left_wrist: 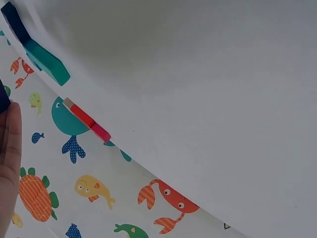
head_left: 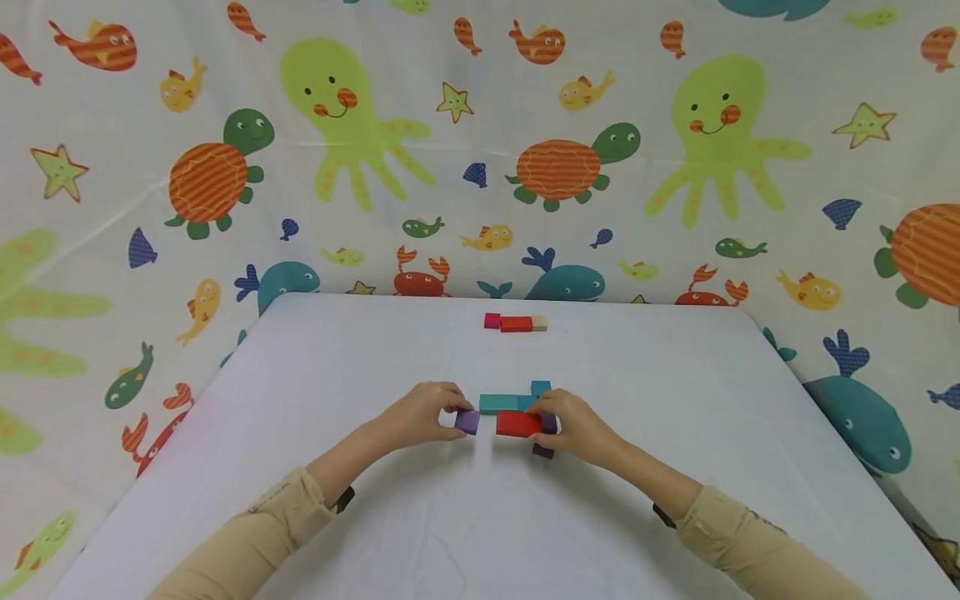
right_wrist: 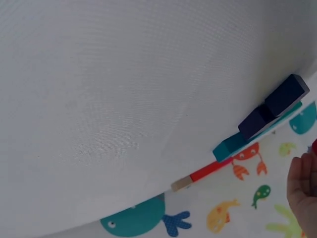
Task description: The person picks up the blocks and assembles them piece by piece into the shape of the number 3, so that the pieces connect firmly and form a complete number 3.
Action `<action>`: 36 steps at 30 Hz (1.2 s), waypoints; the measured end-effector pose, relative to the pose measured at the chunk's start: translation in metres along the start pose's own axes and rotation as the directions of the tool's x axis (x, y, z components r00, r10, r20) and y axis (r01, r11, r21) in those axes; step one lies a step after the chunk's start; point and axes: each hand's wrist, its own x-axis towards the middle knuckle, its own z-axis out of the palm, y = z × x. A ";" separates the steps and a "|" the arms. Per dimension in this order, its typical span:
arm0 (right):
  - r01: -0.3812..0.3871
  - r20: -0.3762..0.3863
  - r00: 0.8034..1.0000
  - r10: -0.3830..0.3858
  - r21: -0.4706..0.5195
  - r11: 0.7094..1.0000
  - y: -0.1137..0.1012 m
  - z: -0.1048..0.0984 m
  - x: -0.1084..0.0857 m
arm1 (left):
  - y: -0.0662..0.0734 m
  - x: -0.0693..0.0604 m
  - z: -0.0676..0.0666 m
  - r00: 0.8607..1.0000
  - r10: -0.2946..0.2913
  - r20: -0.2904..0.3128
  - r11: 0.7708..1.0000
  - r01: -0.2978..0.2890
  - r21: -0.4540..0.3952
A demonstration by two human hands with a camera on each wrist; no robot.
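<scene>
Two hands, each pinching one piece over the bench (head_left: 375, 533): left hand (head_left: 429, 414), a purple cube (head_left: 467, 422); right hand (head_left: 576, 427), a red block (head_left: 516, 424), just before one teal block (head_left: 498, 404). Far row (head_left: 516, 324): three pieces. Right hand partly hides two dark blocks (right_wrist: 287, 95), plainer in the right wrist view. Both wrist views cut off the held pieces.
</scene>
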 end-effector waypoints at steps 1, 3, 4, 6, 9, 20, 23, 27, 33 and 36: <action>0.003 0.001 1.000 -0.003 -0.006 1.000 0.000 0.001 0.000 | 0.000 -0.001 0.001 1.000 -0.002 0.001 1.000 0.002 0.002; 0.007 0.004 1.000 -0.007 -0.019 1.000 0.000 0.002 0.000 | -0.001 -0.002 0.003 1.000 -0.003 0.007 1.000 0.003 0.004; 0.008 0.010 1.000 -0.008 -0.020 1.000 0.000 0.003 0.000 | -0.001 -0.002 0.004 1.000 -0.003 0.012 1.000 0.003 0.004; 0.013 0.027 1.000 -0.013 -0.015 1.000 -0.001 0.004 0.000 | -0.001 -0.003 0.006 1.000 -0.003 0.020 1.000 0.003 -0.004; 0.028 0.046 0.999 -0.028 -0.005 1.000 -0.001 0.005 0.000 | -0.002 -0.004 0.007 1.000 0.000 0.026 1.000 0.000 -0.014; 0.099 0.105 0.990 -0.095 -0.035 0.994 0.002 0.013 -0.004 | -0.008 -0.014 0.014 0.998 -0.002 0.066 1.000 0.004 -0.021; 0.105 0.120 0.988 -0.098 -0.051 0.993 0.002 0.016 -0.006 | -0.009 -0.015 0.015 0.997 0.006 0.072 1.000 -0.005 -0.017; 0.115 0.132 0.986 -0.105 -0.072 0.991 0.003 0.020 -0.007 | -0.008 -0.017 0.017 0.995 0.015 0.094 1.000 -0.012 -0.026; 0.107 0.147 0.985 -0.095 -0.073 0.992 0.004 0.022 -0.008 | -0.005 -0.016 0.019 0.991 0.032 0.132 0.999 -0.030 -0.014; 0.118 0.158 0.982 -0.105 -0.076 0.990 0.004 0.023 -0.007 | -0.003 -0.016 0.017 0.993 0.038 0.115 0.999 -0.037 -0.014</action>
